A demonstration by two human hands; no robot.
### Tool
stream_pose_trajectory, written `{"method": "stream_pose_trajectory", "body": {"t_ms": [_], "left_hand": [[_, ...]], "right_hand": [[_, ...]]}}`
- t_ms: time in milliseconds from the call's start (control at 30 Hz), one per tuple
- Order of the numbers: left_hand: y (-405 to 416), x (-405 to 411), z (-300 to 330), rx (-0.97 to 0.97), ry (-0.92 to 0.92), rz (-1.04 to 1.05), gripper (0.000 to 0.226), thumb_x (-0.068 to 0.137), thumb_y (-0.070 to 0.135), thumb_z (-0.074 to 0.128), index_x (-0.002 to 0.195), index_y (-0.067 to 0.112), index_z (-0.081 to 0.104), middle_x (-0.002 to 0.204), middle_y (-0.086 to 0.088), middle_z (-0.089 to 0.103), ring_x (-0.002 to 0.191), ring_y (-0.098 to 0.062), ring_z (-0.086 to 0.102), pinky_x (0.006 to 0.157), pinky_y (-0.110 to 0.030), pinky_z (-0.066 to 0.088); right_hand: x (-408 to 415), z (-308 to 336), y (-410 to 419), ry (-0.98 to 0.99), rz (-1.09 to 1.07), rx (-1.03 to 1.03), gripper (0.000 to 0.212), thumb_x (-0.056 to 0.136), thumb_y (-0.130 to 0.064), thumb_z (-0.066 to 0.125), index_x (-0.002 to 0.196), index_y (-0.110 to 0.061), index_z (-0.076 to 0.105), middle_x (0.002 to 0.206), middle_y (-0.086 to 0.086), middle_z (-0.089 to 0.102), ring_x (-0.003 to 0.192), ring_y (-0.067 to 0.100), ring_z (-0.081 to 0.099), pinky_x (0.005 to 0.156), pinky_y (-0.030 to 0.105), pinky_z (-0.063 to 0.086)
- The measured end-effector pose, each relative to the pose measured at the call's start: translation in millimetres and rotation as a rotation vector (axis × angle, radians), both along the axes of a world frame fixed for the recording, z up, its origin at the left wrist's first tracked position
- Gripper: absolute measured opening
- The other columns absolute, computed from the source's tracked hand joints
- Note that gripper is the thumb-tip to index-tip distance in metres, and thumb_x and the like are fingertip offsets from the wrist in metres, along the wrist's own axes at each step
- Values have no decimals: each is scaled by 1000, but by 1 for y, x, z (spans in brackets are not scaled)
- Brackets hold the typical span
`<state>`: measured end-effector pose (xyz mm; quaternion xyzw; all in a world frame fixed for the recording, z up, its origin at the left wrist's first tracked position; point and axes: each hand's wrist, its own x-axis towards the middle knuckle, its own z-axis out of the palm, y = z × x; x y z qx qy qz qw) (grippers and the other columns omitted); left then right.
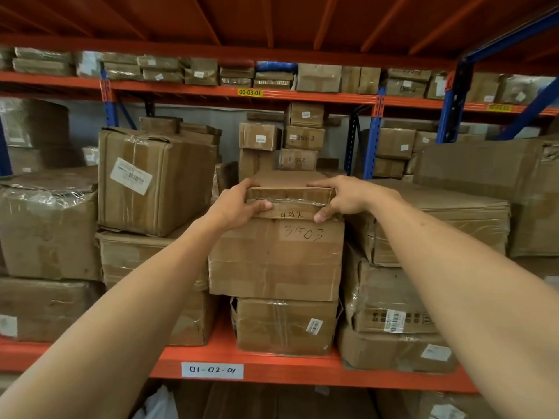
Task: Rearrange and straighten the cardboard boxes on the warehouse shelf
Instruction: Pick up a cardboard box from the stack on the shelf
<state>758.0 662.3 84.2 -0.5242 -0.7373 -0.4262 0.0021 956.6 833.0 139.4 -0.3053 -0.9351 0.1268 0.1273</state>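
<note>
A small flat cardboard box (pixel 290 189) lies on top of a larger box marked "3503" (pixel 276 258) in the middle of the orange shelf (pixel 272 365). My left hand (pixel 239 204) grips the flat box's left front corner, thumb on its front face. At the right front corner my right hand (pixel 341 198) holds the same box, fingers over the top and thumb under the edge. Below the "3503" box sits another taped box (pixel 286 326) on the shelf.
Left of the stack stands a tall box with a white label (pixel 157 179) on lower boxes. Wide flat boxes (pixel 438 225) are stacked to the right. Smaller boxes (pixel 304 137) fill the back rack. A blue upright (pixel 373 137) stands behind; an orange beam (pixel 248 92) runs overhead.
</note>
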Motion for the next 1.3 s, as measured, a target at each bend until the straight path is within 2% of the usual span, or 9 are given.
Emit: {"method": "stream_pose_trajectory", "body": {"t_ms": [400,500,600,733,867,933,1067,1200,1300], "left_hand": [[13,1,-4,-45,7,85,82,90,46,72,156,21,30,153,-14,45,137,-34,47,113,-48,37],[15,18,-6,185,361,195,97,85,56,70,160,15,22,167,-19,18,153,-38,17,125,-52,6],[33,59,-2,308,726,79,103,79,66,59,159,12,22,167,-19,19,154,-35,16,127,-52,4],[79,134,-6,173,1003,-117,115,79,76,59,161,11,12,168,-24,6,155,-39,9,127,-52,8],[127,194,-23,-23,1064,-113,131,75,81,62,162,12,-8,168,-22,-15,156,-40,-7,125,-59,1],[145,210,-30,-112,982,-81,141,69,83,66,160,13,-17,167,-21,-21,155,-42,-10,122,-66,1],[160,219,-39,-216,931,-1,154,62,74,80,156,14,-26,168,-19,-15,153,-47,-5,117,-73,17],[162,218,-42,-210,949,55,151,59,66,85,155,16,-19,161,-17,8,146,-43,15,111,-65,38],[158,216,-43,-175,961,45,141,58,66,86,153,17,-5,150,-12,23,137,-37,27,102,-59,48]], "right_hand": [[20,-17,-8,65,-53,163,95,85,-50,83,163,-37,31,167,9,37,154,35,33,120,60,31],[57,-14,2,164,-98,250,78,92,-69,65,159,-39,39,168,4,38,154,31,34,120,59,32],[109,-6,24,446,-296,217,62,99,-68,54,149,-32,56,157,7,53,147,31,45,115,51,39],[176,-20,55,633,-655,172,59,102,-59,53,136,-13,67,134,14,69,126,35,61,100,43,49],[207,-52,66,567,-800,174,67,98,-65,51,141,-14,62,162,22,41,151,44,33,123,57,29],[215,-63,66,647,-828,47,74,95,-70,54,153,-24,47,170,22,23,156,45,21,125,59,22],[215,-74,85,921,-870,-556,141,63,-92,67,169,-20,9,174,17,17,153,46,31,113,66,41],[206,-77,114,1009,-724,-902,171,22,-85,85,166,-27,15,164,13,37,138,49,48,56,70,57],[201,-73,114,1001,-702,-913,155,27,-74,87,160,-26,25,151,15,47,128,48,54,52,69,56]]}}
